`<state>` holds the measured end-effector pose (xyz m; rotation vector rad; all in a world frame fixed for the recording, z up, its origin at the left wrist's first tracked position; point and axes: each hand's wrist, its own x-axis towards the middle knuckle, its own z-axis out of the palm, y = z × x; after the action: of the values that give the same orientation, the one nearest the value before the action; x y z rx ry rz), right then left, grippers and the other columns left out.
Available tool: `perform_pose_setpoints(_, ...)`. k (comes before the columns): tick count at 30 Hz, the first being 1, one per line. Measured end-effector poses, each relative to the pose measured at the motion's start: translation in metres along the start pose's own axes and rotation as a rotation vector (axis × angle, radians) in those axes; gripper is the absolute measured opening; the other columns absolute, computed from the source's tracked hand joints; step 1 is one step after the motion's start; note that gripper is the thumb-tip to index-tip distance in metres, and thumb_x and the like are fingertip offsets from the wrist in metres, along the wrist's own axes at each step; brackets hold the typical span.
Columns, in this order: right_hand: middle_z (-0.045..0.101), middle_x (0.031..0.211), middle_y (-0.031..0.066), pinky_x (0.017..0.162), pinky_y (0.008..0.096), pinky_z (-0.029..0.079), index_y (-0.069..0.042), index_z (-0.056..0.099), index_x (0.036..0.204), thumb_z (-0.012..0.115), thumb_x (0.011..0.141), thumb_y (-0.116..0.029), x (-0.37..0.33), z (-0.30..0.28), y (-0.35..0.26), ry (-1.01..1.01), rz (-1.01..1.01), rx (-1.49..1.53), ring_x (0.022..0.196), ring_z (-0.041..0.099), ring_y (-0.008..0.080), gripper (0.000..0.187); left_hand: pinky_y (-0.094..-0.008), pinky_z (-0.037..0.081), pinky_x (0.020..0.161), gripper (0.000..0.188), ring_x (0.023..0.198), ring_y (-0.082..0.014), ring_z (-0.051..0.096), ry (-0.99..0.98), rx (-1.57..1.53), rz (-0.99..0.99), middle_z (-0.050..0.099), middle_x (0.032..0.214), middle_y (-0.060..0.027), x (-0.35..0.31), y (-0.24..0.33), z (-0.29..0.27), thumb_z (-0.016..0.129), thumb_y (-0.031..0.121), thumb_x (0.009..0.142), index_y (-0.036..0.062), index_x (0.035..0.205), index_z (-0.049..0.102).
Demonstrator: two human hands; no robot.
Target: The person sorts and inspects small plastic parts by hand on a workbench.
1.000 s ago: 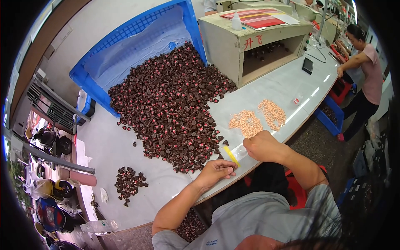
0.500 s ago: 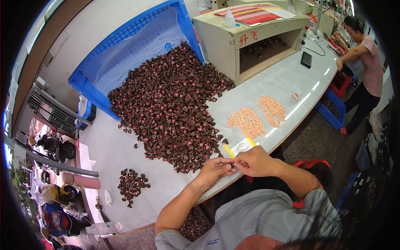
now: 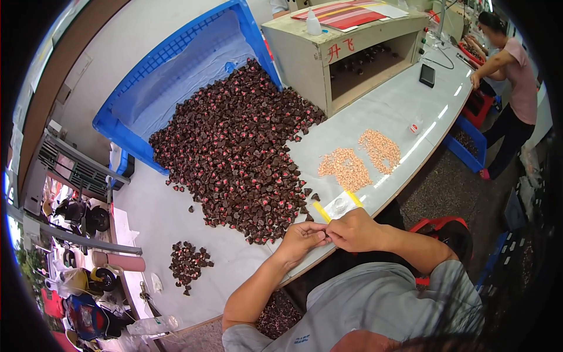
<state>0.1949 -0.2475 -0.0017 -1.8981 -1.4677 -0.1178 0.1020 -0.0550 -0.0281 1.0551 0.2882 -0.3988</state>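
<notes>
At the table's near edge my two hands meet fingertip to fingertip. My left hand (image 3: 299, 240) is closed in a pinch on a small dark piece, mostly covered by the fingers. Pressed against that spot, my right hand (image 3: 355, 230) has its fingers curled; what lies in them is hidden. Just beyond them a clear patch with yellow tape strips (image 3: 339, 206) is on the table, a round clear spot in its middle. A large heap of small dark brown pieces with pink-red spots (image 3: 234, 158) lies ahead and left. Small peach-coloured parts (image 3: 346, 169) lie spread in two patches beyond the tape.
A blue crate (image 3: 176, 53) lies tipped behind the heap. A smaller dark pile (image 3: 189, 264) is at left. Beyond stands a beige open-fronted box (image 3: 322, 64) with a white bottle (image 3: 313, 22) on top. A co-worker (image 3: 516, 76) stands far right, near a blue bin (image 3: 466, 144).
The whole view has shifted slightly. My hands stay joined at the same place, with the right fingers a little more closed over the small piece.
</notes>
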Motion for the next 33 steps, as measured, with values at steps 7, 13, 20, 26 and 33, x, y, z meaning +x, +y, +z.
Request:
perform_pose_setpoints(7,0.06,0.063,0.0029,0.054,0.0236,0.044,-0.001,0.066,0.088,0.064,0.087,-0.009,-0.014,-0.042,0.039,0.282,0.528,0.424,0.058,0.052,0.0067,0.009,-0.0237,0.054,0.08,0.024,0.096,-0.019,0.066,0.034,0.036,-0.017,0.064,0.115,-0.0138,0.0,0.005,0.007,0.06,0.0,0.091,-0.0042,0.114,0.06)
perform_pose_setpoints(13,0.066,0.07,0.014,0.061,0.0406,0.05,-0.006,0.066,0.083,0.061,0.082,-0.012,-0.042,-0.116,0.094,0.237,0.817,-0.382,0.066,0.065,0.0322,0.008,-0.0249,0.054,0.082,0.024,0.098,-0.0211,0.066,0.034,0.089,-0.03,0.063,0.118,-0.0155,-0.003,0.008,0.007,0.06,0.001,0.091,-0.0047,0.114,0.061)
perform_pose_setpoints(20,0.065,0.069,0.0131,0.063,0.0451,0.05,-0.008,0.063,0.081,0.061,0.077,-0.011,-0.044,-0.108,0.097,0.016,0.759,-0.433,0.07,0.065,0.0344,0.006,-0.0253,0.055,0.081,0.023,0.097,-0.0218,0.067,0.042,0.073,-0.03,0.064,0.117,-0.0155,-0.003,0.007,0.006,0.06,0.0,0.091,-0.0035,0.113,0.062)
perform_pose_setpoints(26,0.065,0.069,0.0118,0.061,0.046,0.048,-0.009,0.062,0.08,0.059,0.077,-0.01,-0.042,-0.107,0.098,-0.014,0.693,-0.466,0.069,0.064,0.034,0.004,-0.0254,0.054,0.08,0.023,0.097,-0.0201,0.066,0.036,0.075,-0.036,0.064,0.118,-0.0143,-0.002,0.008,0.007,0.06,0.002,0.091,-0.0026,0.114,0.062)
perform_pose_setpoints(33,0.065,0.07,0.0112,0.061,0.0458,0.048,-0.009,0.062,0.08,0.058,0.078,-0.012,-0.037,-0.11,0.099,-0.109,0.637,-0.487,0.069,0.064,0.0335,0.005,-0.0254,0.055,0.08,0.025,0.097,-0.0203,0.066,0.048,0.094,-0.05,0.064,0.117,-0.0145,-0.003,0.009,0.007,0.062,0.004,0.091,-0.0039,0.114,0.061)
